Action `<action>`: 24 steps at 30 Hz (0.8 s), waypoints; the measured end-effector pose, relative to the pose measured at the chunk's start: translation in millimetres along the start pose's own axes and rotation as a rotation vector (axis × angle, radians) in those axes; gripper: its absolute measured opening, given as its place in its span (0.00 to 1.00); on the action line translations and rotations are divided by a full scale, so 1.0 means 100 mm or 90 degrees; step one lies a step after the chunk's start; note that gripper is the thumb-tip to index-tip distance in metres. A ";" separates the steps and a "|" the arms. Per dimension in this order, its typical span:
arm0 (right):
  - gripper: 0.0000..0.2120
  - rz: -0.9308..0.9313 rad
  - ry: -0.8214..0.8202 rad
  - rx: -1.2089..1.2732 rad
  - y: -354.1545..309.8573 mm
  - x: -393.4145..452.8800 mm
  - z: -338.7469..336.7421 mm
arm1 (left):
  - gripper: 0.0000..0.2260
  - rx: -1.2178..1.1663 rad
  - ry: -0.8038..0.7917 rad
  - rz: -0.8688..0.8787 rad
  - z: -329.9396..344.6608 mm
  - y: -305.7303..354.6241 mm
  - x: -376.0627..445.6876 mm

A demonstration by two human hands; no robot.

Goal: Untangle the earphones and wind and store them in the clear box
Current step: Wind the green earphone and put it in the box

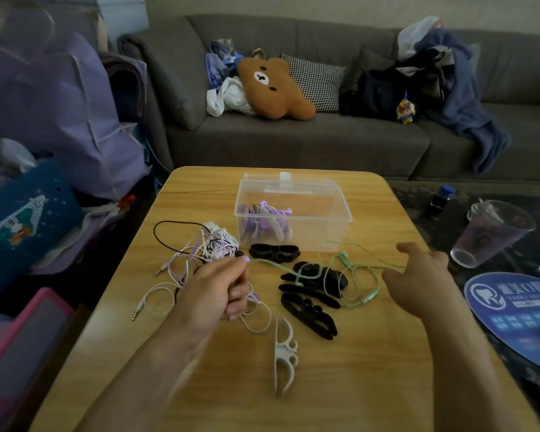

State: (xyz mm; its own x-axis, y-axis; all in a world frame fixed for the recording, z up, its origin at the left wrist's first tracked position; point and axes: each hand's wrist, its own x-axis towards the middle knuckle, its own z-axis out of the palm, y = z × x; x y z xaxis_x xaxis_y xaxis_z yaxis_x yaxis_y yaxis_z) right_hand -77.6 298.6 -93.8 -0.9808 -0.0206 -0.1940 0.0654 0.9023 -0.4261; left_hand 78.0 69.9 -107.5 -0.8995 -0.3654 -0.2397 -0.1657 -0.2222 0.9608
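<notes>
A grey sofa [293, 132] runs behind the table, carrying a brown bear cushion [275, 85] and heaps of clothes. The wooden table [371, 353] holds everything of the task; its near corners are cut off by the bottom edge of the view. Past the table's right edge lies a blue round fan [518, 316] printed with a tooth logo and white Chinese characters, too blurred to read (the smaller lines under them are worse), and beside it a clear plastic cup [490, 235] tilted on its side.

The clear box [309, 213] stands open near the far edge of the table, with purple earphones [265, 219] wound on winders in its left part. Just in front of it lie black winders [309, 291] in a loose group, and nearer the front edge a white winder [282, 353].

Toward the left edge sits the tangle of earphones [206, 251], white, lilac and black cords knotted together; which cord belongs to which set cannot be told. A green earphone cord [353, 275] stretches across the black winders between the two hands.

The left hand [219, 288] is curled, gripping cords at the tangle's near side. The right hand [424, 272], motion-blurred, hovers near the right edge with fingers loosely bent; the green cord reaches it, but whether it pinches the cord is unclear.
</notes>
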 end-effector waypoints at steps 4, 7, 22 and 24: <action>0.23 -0.175 0.072 0.116 -0.20 -0.21 0.01 | 0.09 -0.067 -0.106 0.003 0.07 -0.01 -0.05; 0.13 -0.398 -0.027 0.279 -0.42 -0.45 0.12 | 0.07 -0.114 -0.176 0.000 0.09 0.01 -0.06; 0.12 -0.488 -0.172 0.390 -0.54 -0.54 0.52 | 0.17 -0.258 -0.146 0.082 0.02 0.01 0.00; 0.12 -0.518 -0.154 0.327 -0.57 -0.56 0.57 | 0.07 -0.321 -0.081 0.082 0.05 0.01 0.02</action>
State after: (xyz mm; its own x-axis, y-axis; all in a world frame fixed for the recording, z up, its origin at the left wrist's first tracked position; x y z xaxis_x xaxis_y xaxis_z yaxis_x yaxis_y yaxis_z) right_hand -15.7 223.9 -108.6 -0.7024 -0.6896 0.1765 -0.4828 0.2794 -0.8300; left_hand 74.0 73.7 -106.5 -0.9468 -0.3128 -0.0757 0.1356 -0.6010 0.7877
